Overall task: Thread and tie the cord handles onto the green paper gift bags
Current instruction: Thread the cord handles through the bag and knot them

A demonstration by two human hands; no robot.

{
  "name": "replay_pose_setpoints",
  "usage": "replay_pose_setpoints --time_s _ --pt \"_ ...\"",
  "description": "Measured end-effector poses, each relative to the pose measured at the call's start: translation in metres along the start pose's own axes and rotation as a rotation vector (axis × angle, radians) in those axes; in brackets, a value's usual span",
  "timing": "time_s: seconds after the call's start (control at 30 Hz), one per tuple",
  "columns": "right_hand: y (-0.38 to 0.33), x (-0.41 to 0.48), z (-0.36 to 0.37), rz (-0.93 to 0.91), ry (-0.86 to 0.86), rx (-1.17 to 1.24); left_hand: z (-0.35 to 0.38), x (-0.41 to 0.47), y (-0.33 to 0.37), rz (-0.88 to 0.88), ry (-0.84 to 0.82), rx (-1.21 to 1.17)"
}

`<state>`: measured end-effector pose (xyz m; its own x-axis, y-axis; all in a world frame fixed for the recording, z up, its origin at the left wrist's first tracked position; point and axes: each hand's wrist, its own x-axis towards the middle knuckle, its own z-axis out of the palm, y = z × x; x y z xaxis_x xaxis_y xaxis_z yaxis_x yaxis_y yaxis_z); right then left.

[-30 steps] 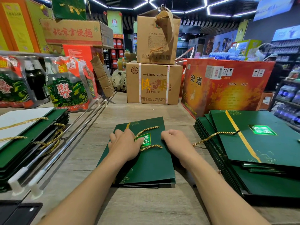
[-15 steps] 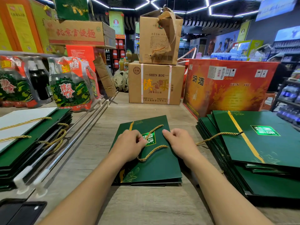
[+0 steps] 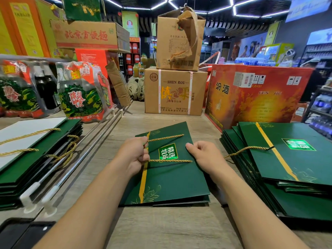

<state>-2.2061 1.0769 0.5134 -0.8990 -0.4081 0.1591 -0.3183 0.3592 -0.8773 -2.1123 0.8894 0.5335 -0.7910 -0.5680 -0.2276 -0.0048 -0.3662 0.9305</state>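
Note:
A flat green paper gift bag (image 3: pixel 168 178) with a gold stripe lies on the wooden table in front of me. A gold cord (image 3: pixel 168 160) runs across its face in two taut strands. My left hand (image 3: pixel 133 155) grips the cord's loop at the bag's left side, over the stripe. My right hand (image 3: pixel 204 155) has its fingers curled on the bag's right edge, where the strands end; whether it also holds the cord's ends is hidden.
A stack of green bags (image 3: pixel 294 159) with a loose gold cord (image 3: pixel 246 150) lies on the right. A stack of corded bags (image 3: pixel 36 159) lies left, beside two metal rods (image 3: pixel 86 153). Cardboard boxes (image 3: pixel 175 90) and a red box (image 3: pixel 255 97) stand behind.
My hands have moved apart. The slack, curved cord is now pulled straight into two strands, and the bag's label between my hands is uncovered.

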Motion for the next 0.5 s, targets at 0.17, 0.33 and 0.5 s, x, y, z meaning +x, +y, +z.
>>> replay_pose_setpoints --time_s 0.17,0.33,0.5 --pt "0.000 -0.001 0.001 0.007 0.002 -0.096 -0.003 -0.004 -0.004 0.065 0.018 0.127" --pt "-0.001 -0.004 -0.006 0.033 0.023 -0.135 -0.005 -0.010 -0.008 0.208 0.008 0.356" --pt "0.000 -0.005 -0.011 0.019 0.062 -0.036 -0.016 0.001 -0.008 0.347 0.255 0.853"
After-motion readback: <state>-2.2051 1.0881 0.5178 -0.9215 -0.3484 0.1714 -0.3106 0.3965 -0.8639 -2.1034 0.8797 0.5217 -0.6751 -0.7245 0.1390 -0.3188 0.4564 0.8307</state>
